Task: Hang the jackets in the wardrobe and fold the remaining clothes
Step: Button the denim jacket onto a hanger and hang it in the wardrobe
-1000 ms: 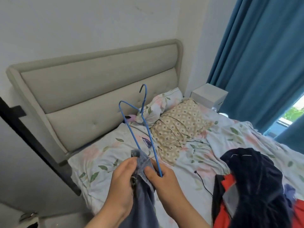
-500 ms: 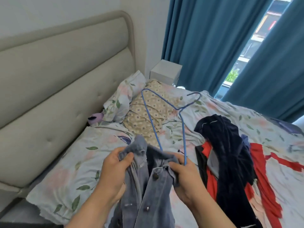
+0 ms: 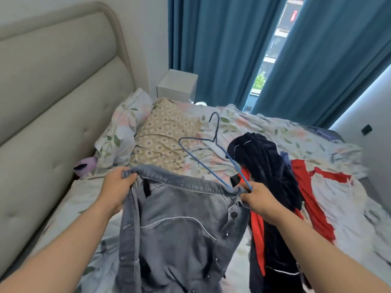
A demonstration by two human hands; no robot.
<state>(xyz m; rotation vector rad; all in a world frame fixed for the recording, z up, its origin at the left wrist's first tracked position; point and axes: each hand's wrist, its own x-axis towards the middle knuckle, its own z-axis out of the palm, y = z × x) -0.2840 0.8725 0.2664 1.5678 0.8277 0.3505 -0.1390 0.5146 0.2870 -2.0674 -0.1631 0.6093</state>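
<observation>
Two hands held a grey denim jacket [image 3: 179, 225] stretched out above the bed [image 3: 264, 132]. The left hand [image 3: 115, 187] had its fingers [image 3: 127, 176] curled over one end of the collar. The right hand [image 3: 257, 199] pinched the other end together with a blue wire hanger [image 3: 213, 159], whose hook pointed away toward the curtains [image 3: 222, 49]. Just right of the jacket, a pile of dark and red clothes [image 3: 270, 176] lay on the floral bedding.
</observation>
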